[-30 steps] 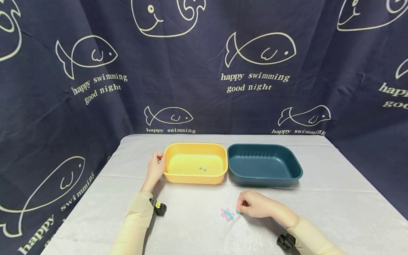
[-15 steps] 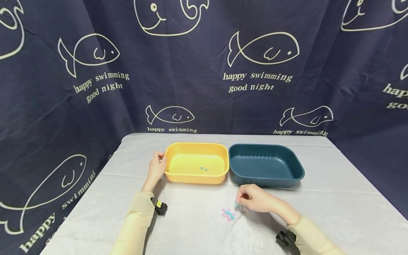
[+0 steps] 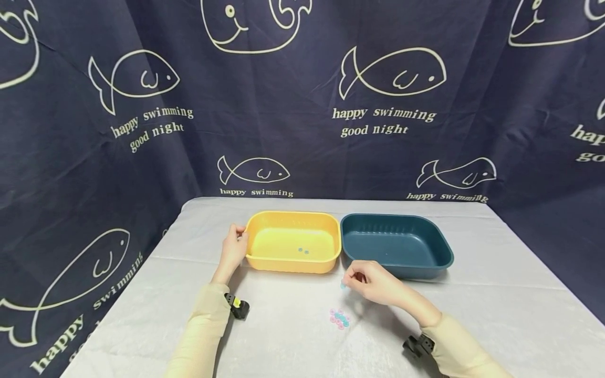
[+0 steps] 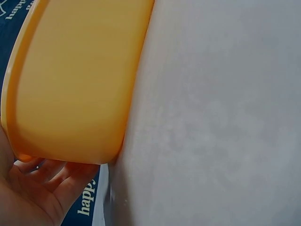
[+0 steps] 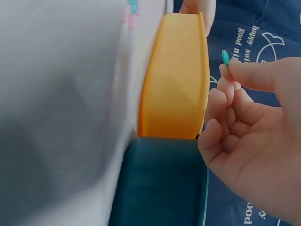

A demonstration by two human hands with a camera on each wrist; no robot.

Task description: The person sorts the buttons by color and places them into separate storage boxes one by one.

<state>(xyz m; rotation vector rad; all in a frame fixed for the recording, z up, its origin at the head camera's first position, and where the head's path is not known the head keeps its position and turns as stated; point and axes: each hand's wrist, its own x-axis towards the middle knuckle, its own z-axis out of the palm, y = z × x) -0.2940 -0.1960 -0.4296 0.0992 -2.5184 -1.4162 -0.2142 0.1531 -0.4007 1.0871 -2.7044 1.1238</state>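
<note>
My right hand [image 3: 375, 283] pinches a small teal button [image 5: 225, 58] between thumb and forefinger, its other fingers curled in. In the head view it hovers over the table just in front of where the two tubs meet. My left hand [image 3: 232, 252] grips the left end of a yellow plastic tub [image 3: 293, 266], fingers [image 4: 70, 186] against its outer wall. Two blue buttons [image 3: 306, 252] lie on that tub's floor. Nearer the front, a small cluster of pink and teal buttons [image 3: 341, 325] lies on the tablecloth.
A dark teal tub [image 3: 397, 247] stands right beside the yellow one, with nothing visible inside. Pale grey cloth [image 3: 283, 325] covers the table. A navy curtain [image 3: 302, 131] with fish drawings hangs behind and at the sides.
My right hand has lifted the teal button from beside the cluster and moved it up and left, toward the tubs. My left hand keeps its grip on the yellow tub.
</note>
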